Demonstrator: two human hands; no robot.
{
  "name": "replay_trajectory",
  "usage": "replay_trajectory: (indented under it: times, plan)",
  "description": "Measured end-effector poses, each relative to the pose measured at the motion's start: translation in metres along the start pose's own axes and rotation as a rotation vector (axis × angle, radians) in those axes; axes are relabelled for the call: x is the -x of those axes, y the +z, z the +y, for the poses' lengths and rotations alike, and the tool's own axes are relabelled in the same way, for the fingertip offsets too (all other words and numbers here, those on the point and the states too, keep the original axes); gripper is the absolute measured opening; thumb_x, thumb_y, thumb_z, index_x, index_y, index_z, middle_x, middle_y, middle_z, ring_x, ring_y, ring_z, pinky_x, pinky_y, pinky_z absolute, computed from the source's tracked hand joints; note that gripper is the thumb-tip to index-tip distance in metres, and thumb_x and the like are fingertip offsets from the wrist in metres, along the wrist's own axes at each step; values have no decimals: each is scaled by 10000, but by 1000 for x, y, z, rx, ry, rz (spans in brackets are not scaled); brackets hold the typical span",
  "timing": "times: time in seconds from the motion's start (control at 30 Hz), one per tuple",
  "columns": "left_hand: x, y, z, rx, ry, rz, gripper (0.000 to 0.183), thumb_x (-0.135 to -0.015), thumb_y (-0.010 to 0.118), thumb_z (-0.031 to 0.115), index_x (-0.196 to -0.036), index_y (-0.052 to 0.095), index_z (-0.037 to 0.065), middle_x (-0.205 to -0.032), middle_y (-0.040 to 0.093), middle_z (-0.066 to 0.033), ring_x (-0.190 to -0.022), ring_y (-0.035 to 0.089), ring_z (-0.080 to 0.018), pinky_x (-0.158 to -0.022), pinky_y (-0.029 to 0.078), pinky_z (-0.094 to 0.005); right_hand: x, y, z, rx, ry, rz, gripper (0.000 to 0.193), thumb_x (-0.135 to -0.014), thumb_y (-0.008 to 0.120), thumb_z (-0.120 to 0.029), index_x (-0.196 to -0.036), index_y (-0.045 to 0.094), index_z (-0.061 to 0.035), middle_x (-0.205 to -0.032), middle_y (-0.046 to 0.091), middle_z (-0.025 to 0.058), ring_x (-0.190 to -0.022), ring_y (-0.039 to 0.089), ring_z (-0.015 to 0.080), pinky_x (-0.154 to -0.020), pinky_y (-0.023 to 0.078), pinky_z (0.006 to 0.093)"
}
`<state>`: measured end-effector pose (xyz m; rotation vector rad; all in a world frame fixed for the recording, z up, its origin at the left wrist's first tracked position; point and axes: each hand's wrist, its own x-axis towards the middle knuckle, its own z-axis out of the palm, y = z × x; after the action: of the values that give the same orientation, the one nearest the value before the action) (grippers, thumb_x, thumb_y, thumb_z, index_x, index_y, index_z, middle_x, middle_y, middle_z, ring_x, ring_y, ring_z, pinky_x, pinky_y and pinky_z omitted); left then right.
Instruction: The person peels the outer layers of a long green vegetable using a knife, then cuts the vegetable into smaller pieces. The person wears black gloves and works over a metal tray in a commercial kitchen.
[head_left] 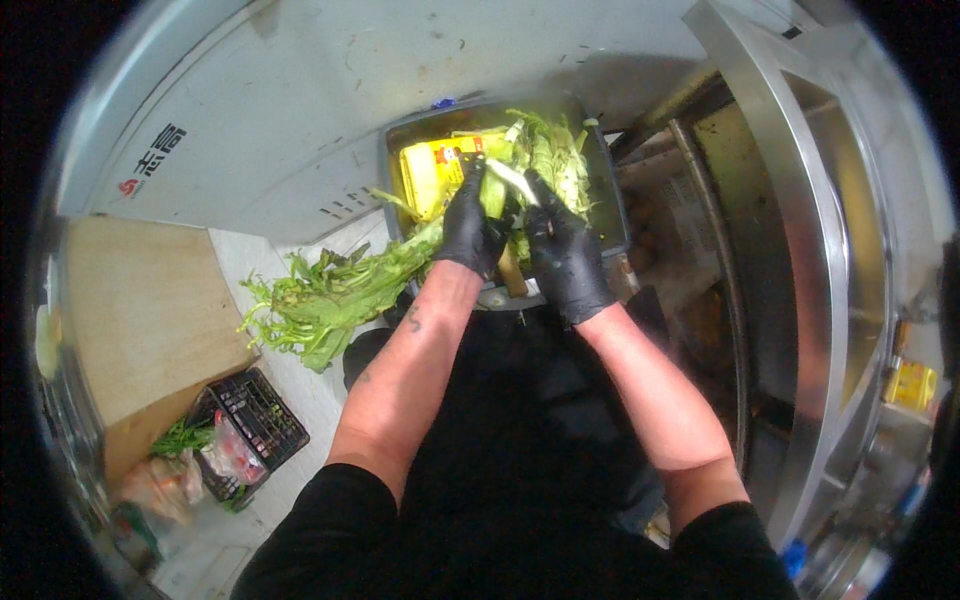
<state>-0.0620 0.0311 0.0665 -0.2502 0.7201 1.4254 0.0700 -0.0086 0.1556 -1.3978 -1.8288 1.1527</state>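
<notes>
Both my hands wear black gloves and work over a grey bin (612, 190). My left hand (472, 222) is closed round the stalk of a long leafy green vegetable (345, 298), whose leaves trail out to the left past the bin's rim. My right hand (568, 250) is closed at the end of a pale whitish strip (512, 182), which looks like a piece of stem; my fingers partly hide it. Inside the bin lie a yellow package (428, 170) and a heap of green leaf trimmings (555, 150). Below my hands a brownish flat piece (512, 272) shows, its kind unclear.
A white appliance panel (290, 120) stands behind the bin. To the right runs a steel counter edge (780, 150) with a dark shelf under it. At lower left are a cardboard sheet (150, 300), a black plastic crate (262, 420) with greens, and plastic bags (165, 485).
</notes>
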Motion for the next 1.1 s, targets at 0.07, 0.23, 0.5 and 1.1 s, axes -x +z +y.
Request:
replay_trajectory:
  times: [0.07, 0.23, 0.5, 1.1]
  plan:
    - [-1, -1, 2, 47, 44, -117, 356, -945, 666, 329, -1228, 605, 122, -1101, 665, -39, -949, 649, -193, -789, 558, -362, 2, 4, 1, 146, -90, -10, 403, -994, 511, -111, -1382, 527, -6, -1260, 611, 280, -1232, 574, 309, -1034, 421, 383]
    - [-1, -2, 1, 51, 42, -120, 377, -960, 642, 305, -1266, 591, 91, -1139, 670, -77, -1007, 644, -227, -876, 542, -385, 12, 8, 10, 21, -93, 40, 403, -973, 523, -69, -1373, 542, -21, -1219, 629, 279, -1196, 598, 361, -1003, 451, 414]
    - [-1, -4, 2, 35, 83, -152, 353, -951, 650, 293, -1245, 602, 102, -1141, 665, -84, -1030, 637, -238, -905, 531, -408, 9, -2, 5, 198, -46, -32, 390, -975, 539, -100, -1356, 564, -22, -1269, 617, 264, -1210, 592, 347, -1024, 440, 408]
    - [-4, -11, 1, 128, 50, -174, 350, -970, 627, 269, -1263, 581, 85, -1164, 650, -76, -1061, 623, -210, -918, 521, -371, -15, -1, 0, 291, -42, -80, 423, -925, 560, -57, -1347, 561, -27, -1126, 641, 305, -1062, 645, 416, -901, 499, 449]
